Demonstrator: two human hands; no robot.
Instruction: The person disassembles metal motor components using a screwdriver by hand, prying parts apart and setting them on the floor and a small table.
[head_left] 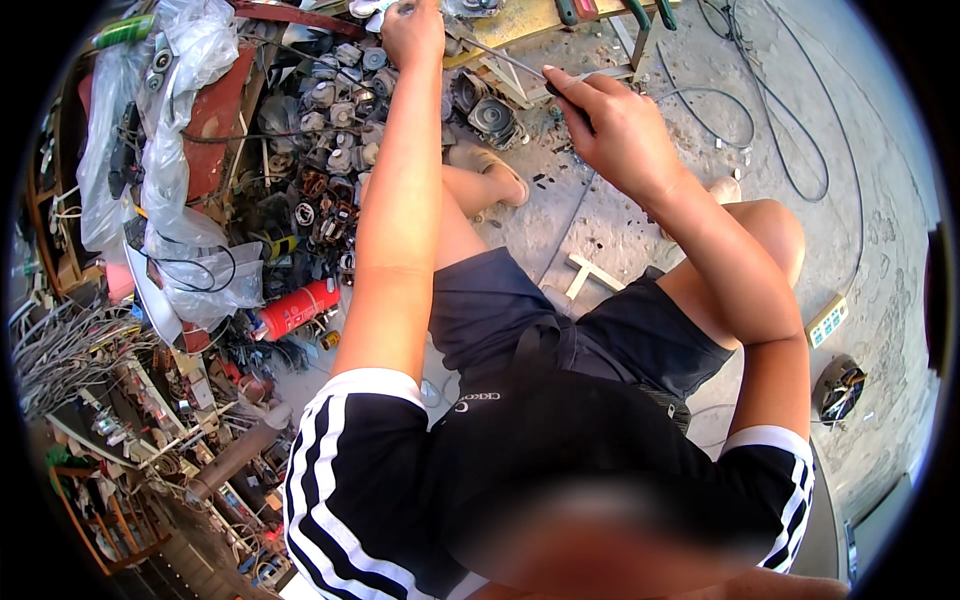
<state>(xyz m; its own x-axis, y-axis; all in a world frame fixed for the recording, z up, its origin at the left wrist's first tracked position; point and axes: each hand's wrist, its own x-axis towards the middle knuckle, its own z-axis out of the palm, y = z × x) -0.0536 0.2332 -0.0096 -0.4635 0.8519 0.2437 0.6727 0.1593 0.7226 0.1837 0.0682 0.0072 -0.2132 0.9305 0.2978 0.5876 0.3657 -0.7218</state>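
My right hand point(628, 135) is wrapped around the dark handle of a screwdriver point(506, 58). Its long thin metal shaft slants up and left toward my other hand. At the top edge, my left hand point(412, 38) is closed, and whatever it grips is mostly out of view. Whitish material point(368, 8) shows right beside its fingers. Just beyond the shaft stands a low yellow-topped bench point(528, 28), with green-handled tools point(637, 12) along its far edge. A round metal motor part point(492, 116) lies on the floor below my left hand.
Many small motors point(340, 125) are heaped left of my legs. A red cylinder point(298, 308), plastic bags point(180, 180) and a wire tangle point(70, 355) crowd the left. Cables point(770, 90) loop over the concrete at right, near a power strip point(827, 320) and a round container point(840, 388).
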